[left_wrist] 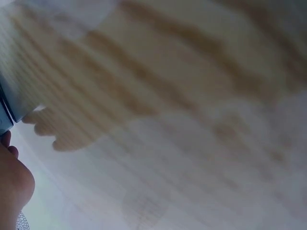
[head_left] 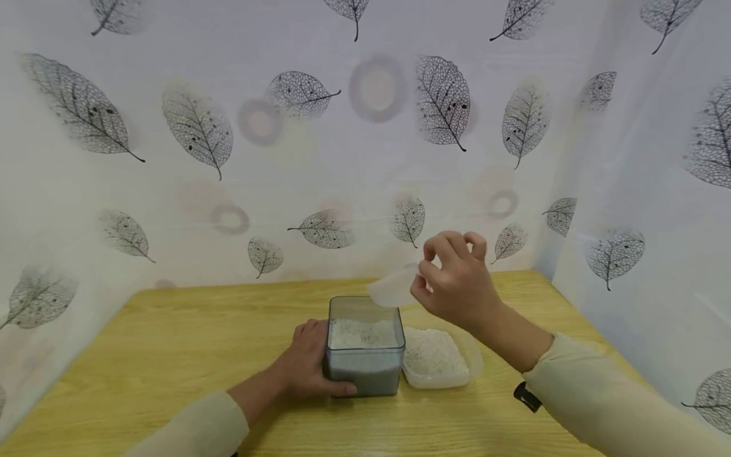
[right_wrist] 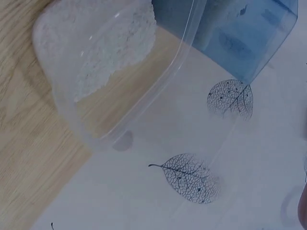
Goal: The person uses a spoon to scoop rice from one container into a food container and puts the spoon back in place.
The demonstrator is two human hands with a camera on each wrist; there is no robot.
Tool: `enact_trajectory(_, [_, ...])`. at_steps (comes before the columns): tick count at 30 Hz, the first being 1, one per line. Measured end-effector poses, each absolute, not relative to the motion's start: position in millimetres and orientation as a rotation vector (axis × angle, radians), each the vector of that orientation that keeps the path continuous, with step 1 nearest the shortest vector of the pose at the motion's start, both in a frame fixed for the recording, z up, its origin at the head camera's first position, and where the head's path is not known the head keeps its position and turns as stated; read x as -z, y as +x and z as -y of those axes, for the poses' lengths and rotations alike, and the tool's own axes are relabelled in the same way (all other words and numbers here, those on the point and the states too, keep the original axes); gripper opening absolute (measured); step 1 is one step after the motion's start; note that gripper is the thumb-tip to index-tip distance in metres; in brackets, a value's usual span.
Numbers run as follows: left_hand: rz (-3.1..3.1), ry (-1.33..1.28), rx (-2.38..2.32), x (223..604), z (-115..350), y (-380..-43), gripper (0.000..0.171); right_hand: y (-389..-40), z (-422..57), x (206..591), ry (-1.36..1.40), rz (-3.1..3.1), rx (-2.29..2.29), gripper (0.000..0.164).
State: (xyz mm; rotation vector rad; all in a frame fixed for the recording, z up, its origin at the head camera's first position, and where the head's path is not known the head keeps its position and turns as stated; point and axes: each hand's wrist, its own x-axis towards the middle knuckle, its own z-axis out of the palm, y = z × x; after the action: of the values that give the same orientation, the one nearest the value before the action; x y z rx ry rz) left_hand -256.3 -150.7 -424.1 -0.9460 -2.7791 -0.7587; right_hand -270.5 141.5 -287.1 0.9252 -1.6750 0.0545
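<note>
A clear, grey-tinted square container [head_left: 365,374] stands on the table, partly filled with white grains that look like rice [head_left: 362,333]. My left hand [head_left: 305,362] grips its left side, thumb along the lower front and fingers toward the back. In the left wrist view only the edge of that hand [left_wrist: 14,182] and a corner of the container [left_wrist: 5,115] show. Raised above the table, my right hand [head_left: 459,279] pinches a translucent white scoop-like piece [head_left: 391,289], whose tip overlaps the container's back right rim. A shallow clear tub [head_left: 436,382] of white grains sits beside the container.
The wooden table [head_left: 200,343] reaches back to a pale wall covering [head_left: 354,165] with a leaf print. Another covered side [head_left: 645,190] rises along the table's right edge. From the right wrist, the tub [right_wrist: 72,120] appears close beside the bluish container [right_wrist: 244,48].
</note>
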Motion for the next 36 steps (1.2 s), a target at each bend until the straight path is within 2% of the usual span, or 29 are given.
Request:
enact_trajectory(19, [2.809, -0.934, 0.792, 421, 150, -255, 0.112, -264, -75, 307, 1.258, 1.932, 0.355, 0.035])
enact_trajectory(27, [2.793, -0.925, 0.771, 422, 148, -257, 0.112, -268, -74, 317, 1.210, 2.244, 0.169, 0.036])
enact_trajectory(36, [2.776, -0.931, 0.774, 430, 151, -256, 0.109, -268, -71, 326, 1.170, 2.296, 0.166, 0.038])
